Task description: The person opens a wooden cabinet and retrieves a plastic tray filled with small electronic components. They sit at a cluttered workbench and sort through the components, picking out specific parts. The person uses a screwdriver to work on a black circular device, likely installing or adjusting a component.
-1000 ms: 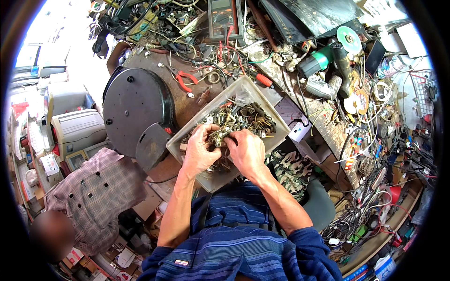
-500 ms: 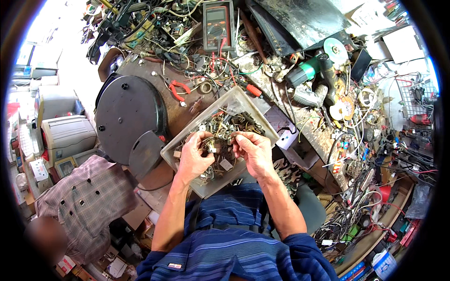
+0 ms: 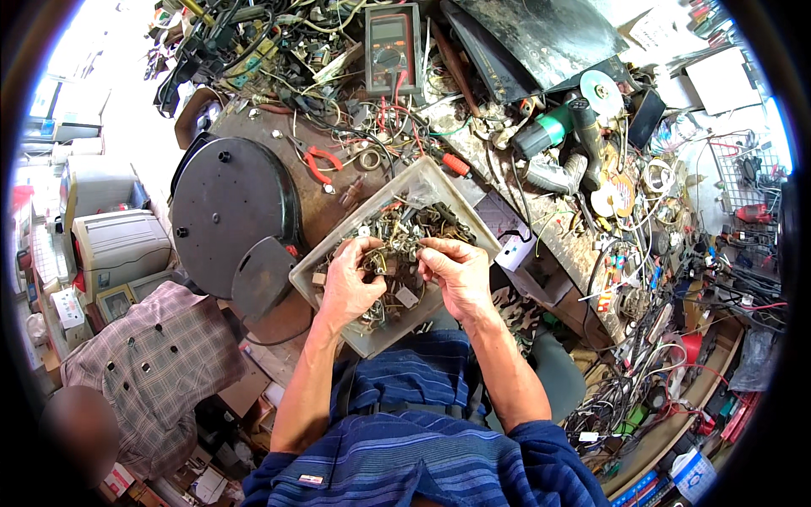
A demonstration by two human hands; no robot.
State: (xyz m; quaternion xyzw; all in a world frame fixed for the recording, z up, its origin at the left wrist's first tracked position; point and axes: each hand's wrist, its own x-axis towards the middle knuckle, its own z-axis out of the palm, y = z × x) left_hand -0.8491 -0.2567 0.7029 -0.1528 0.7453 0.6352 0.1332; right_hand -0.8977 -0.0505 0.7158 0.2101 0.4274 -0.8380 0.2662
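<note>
The plastic bin of metal scraps has its long axis running far-right. Over it, left hand curls, thumb parted; right hand pinches; cannot tell what's held

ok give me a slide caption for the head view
Left hand and right hand over a box of small parts, pliers nearby.

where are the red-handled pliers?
Head view, upper half, left of centre: the red-handled pliers lie on the bench between the round black base and the tan ring.
</note>
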